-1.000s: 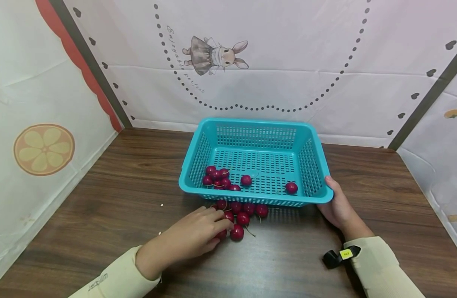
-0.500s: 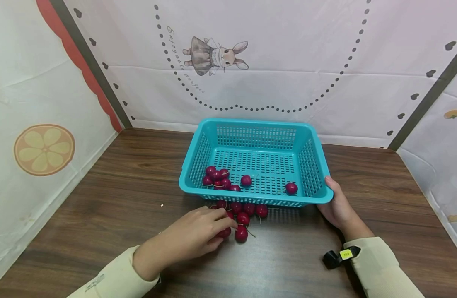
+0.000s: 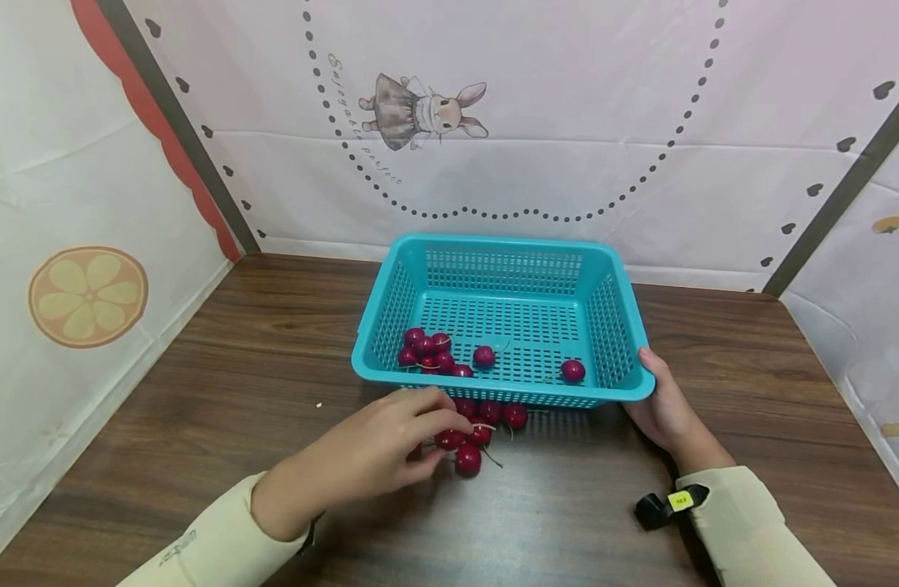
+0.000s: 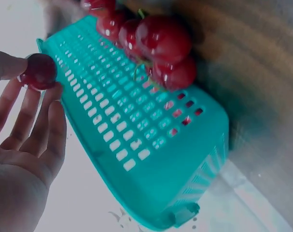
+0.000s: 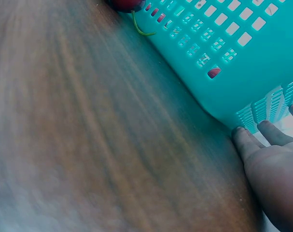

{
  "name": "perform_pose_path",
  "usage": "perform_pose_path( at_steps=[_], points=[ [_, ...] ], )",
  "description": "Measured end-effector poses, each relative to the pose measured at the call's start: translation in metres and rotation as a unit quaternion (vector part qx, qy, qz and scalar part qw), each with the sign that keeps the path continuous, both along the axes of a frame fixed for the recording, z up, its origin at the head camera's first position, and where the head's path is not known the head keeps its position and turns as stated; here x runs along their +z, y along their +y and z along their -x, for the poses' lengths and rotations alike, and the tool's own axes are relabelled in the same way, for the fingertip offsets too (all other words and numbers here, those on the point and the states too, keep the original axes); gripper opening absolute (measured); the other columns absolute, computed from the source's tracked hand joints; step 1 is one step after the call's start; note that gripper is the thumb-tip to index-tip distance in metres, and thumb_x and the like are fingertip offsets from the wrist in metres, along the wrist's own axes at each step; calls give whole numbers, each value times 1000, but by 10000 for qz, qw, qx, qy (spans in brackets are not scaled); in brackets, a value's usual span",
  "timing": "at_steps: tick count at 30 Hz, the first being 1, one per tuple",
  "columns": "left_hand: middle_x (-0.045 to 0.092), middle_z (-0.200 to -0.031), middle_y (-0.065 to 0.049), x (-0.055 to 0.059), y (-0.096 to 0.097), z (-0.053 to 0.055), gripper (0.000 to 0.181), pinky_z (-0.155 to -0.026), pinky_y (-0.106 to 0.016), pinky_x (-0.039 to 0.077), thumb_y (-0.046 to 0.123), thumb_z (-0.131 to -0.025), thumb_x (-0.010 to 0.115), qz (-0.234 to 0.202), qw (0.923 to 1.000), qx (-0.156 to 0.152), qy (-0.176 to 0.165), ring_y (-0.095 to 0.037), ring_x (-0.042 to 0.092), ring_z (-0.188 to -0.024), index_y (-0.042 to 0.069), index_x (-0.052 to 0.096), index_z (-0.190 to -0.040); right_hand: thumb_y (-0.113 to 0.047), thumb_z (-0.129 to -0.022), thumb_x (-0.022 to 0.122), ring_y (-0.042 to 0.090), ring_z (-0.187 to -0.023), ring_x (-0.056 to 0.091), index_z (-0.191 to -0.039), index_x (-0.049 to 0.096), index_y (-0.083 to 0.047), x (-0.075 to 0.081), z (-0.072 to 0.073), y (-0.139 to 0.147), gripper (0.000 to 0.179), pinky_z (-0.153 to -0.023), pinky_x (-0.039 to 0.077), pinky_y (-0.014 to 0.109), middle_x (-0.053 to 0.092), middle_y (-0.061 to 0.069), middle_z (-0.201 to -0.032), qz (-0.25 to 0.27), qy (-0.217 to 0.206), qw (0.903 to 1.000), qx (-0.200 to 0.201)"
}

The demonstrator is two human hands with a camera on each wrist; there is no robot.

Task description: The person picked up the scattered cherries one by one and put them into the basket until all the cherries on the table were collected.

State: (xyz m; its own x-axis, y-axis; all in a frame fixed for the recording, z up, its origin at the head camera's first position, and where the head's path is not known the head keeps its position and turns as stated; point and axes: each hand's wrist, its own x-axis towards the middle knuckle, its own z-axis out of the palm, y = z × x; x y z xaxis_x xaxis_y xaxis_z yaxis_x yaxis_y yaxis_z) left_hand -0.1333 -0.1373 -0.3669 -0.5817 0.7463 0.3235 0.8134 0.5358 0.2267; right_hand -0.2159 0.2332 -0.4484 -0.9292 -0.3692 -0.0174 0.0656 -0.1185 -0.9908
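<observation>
My left hand (image 3: 376,448) pinches a dark red cherry (image 4: 40,71) between thumb and fingertips, just in front of the blue-green plastic basket (image 3: 610,391). Several more cherries, some with green stems, lie on the table along the basket's front wall, such as a cherry (image 3: 515,416) at the right of the group and a cherry (image 3: 468,460) nearest me. My right hand (image 3: 665,412) holds the basket's front right corner, thumb at the rim and fingers against the end wall. Inside, several cherries (image 3: 425,346) cluster at the left front, with a lone cherry (image 3: 573,371) at the right.
The brown wood-grain table (image 3: 537,505) spreads around the basket. Behind it rises a white printed cloth (image 3: 566,98) with a rabbit drawing, and similar cloth stands at both sides. A black strap device (image 3: 665,505) is on my right wrist.
My left fingers have come up from among the loose cherries, now with a cherry pinched in them. The front cherry rolled slightly right, then back. My right hand and the basket stay in place.
</observation>
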Motion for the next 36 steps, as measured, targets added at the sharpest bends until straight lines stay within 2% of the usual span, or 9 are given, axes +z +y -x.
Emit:
perform_pose_path(
  at_steps=[6,8,13,17,20,25,28,33,36],
  points=[
    [69,-114,3,11,-6,11,38,-88,-27,58,11,-81,81,-385,9987,84,322,-11,63,-104,17,70,-117,-57,-104,16,34,-150,9,-161,-8,-25,0,1,0,69,-101,38,12,-3,10,-168,-37,-3,10000,15],
    [70,-113,3,15,-7,15,37,-88,-29,58,13,-81,82,-407,9982,211,384,-12,64,-104,16,71,-116,-57,-104,16,34,-151,9,-161,-8,-25,0,1,0,70,-102,38,13,-3,9,-168,-73,2,10000,12],
    [71,-115,2,23,-12,25,38,-83,-32,59,20,-81,84,-330,9957,753,416,-15,65,-102,18,72,-117,-57,-104,16,34,-151,8,-161,-8,-24,0,2,0,70,-103,38,13,-4,10,-168,-26,-36,10000,24],
    [68,-115,-2,24,-16,38,37,-71,-23,59,20,-82,83,-484,9925,1089,255,-13,67,-90,16,71,-117,-58,-104,16,34,-151,9,-161,-8,-24,0,1,0,71,-101,38,12,-3,10,-168,-23,-45,10000,17],
    [66,-115,-4,23,-19,49,39,-68,-22,59,19,-82,84,-574,9887,1373,148,-15,69,-87,14,70,-118,-58,-104,16,35,-150,10,-161,-8,-24,0,1,0,71,-103,38,13,-3,10,-168,-65,-21,10000,21],
    [64,-116,-7,24,-22,67,43,-79,-39,61,21,-81,84,-472,9797,1939,-162,-25,69,-106,12,69,-121,-58,-104,16,35,-150,11,-161,-7,-25,0,1,0,70,-103,38,14,-2,10,-168,-76,11,10000,16],
    [63,-118,-9,22,-22,78,43,-83,-45,60,20,-82,84,-406,9747,2161,-390,-29,67,-113,12,69,-122,-57,-104,16,35,-150,11,-161,-7,-24,0,1,0,70,-101,39,12,-2,10,-168,-55,12,10000,15],
    [64,-120,-8,16,-22,94,40,-85,-45,59,19,-83,82,-114,9696,2345,-697,-28,67,-113,12,69,-121,-57,-104,15,36,-150,10,-161,-8,-24,1,1,0,70,-100,40,11,-3,11,-168,-7,26,10000,42],
    [65,-121,-8,12,-22,102,41,-86,-45,59,21,-84,82,125,9682,2379,-768,-28,67,-114,13,68,-121,-57,-104,16,36,-150,10,-161,-8,-23,1,1,0,70,-100,40,11,-3,11,-168,1,24,10000,36]
  ],
)
